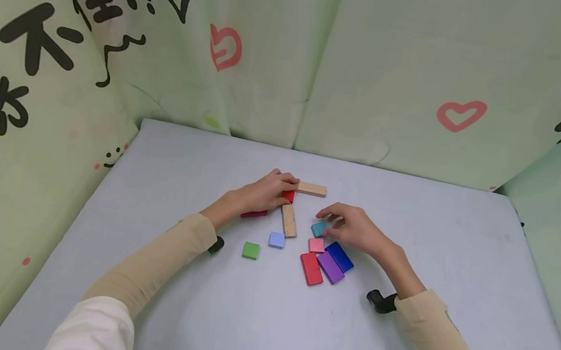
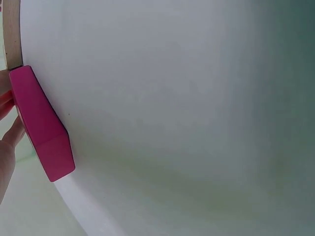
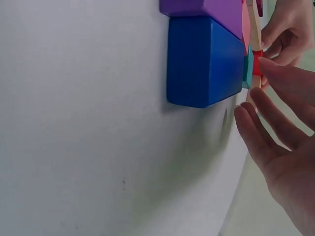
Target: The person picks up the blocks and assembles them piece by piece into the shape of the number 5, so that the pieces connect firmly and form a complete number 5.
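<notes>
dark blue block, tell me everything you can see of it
The dark blue block is a plain rectangular bar with smooth faces and slightly rounded edges, like painted wood. It lies flat on the table, slanted in the head view, one long side against the purple block. The right hand is near it but does not hold it.
</notes>
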`<state>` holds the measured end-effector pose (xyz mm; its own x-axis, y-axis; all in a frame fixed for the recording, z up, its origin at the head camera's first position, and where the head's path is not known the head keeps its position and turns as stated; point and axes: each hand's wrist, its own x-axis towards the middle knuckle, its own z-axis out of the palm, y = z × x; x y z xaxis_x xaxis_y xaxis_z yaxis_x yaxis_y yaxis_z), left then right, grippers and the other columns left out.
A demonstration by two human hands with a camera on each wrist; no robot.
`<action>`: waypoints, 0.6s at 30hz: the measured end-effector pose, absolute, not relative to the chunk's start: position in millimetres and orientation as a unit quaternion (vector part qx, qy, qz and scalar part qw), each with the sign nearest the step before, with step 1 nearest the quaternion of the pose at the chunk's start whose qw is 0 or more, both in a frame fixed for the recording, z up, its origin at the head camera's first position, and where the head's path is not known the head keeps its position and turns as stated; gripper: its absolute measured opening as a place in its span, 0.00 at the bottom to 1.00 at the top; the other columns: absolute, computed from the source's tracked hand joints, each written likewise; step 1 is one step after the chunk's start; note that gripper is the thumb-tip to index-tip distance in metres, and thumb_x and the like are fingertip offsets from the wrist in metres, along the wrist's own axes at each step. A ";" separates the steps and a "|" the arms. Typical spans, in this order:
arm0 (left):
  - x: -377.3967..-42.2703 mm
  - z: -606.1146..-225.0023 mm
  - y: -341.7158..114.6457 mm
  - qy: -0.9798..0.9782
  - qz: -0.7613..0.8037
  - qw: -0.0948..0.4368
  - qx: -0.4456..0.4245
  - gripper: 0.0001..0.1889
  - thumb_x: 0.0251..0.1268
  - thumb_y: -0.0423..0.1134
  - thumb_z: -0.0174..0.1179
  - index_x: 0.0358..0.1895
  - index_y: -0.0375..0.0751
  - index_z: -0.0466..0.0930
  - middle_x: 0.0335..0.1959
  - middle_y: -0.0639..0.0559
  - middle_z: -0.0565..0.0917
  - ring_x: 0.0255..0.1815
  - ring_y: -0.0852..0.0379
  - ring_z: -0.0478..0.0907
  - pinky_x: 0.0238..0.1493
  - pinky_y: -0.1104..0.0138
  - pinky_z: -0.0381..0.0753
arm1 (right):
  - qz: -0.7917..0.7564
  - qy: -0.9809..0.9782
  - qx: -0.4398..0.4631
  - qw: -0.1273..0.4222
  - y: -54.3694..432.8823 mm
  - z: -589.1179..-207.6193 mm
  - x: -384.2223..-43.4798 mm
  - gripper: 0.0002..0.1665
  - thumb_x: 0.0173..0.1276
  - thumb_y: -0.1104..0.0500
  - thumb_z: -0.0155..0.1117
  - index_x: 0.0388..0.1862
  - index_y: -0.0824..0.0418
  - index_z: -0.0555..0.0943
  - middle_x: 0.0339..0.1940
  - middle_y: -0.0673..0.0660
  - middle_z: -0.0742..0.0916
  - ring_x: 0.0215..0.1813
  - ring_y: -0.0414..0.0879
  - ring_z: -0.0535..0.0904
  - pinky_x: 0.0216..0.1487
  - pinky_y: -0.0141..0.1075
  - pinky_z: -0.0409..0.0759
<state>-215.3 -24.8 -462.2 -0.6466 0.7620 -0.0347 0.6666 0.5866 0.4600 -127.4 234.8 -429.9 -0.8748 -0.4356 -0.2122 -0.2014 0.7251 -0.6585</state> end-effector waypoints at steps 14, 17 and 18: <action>-214.1 -462.5 -24.5 0.883 0.213 0.112 0.403 0.25 0.73 0.37 0.64 0.70 0.34 0.75 0.73 0.43 0.74 0.62 0.45 0.70 0.62 0.62 0.77 | -0.309 0.908 -0.222 0.178 224.7 -434.7 -121.5 0.19 0.67 0.69 0.67 0.57 0.63 0.85 0.57 0.61 0.87 0.58 0.56 0.82 0.59 0.52 0.84; -215.0 -463.1 -24.9 0.882 0.213 0.111 0.406 0.25 0.74 0.37 0.64 0.70 0.33 0.75 0.73 0.43 0.74 0.63 0.45 0.70 0.62 0.61 0.77 | -0.301 0.911 -0.223 0.174 224.2 -434.8 -121.6 0.19 0.67 0.69 0.67 0.56 0.63 0.85 0.57 0.61 0.87 0.58 0.56 0.82 0.59 0.52 0.84; -215.4 -463.1 -24.9 0.882 0.212 0.110 0.407 0.25 0.74 0.37 0.64 0.70 0.33 0.75 0.73 0.43 0.74 0.63 0.45 0.70 0.62 0.61 0.77 | -0.300 0.911 -0.224 0.171 224.5 -435.1 -121.8 0.19 0.67 0.70 0.66 0.56 0.63 0.85 0.57 0.61 0.87 0.58 0.56 0.82 0.59 0.52 0.84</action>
<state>-215.4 -24.9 -463.1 -0.6440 0.7647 -0.0214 0.6713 0.5784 0.4634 -121.8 224.5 -435.1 -0.8409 -0.5111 -0.1778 -0.3057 0.7198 -0.6232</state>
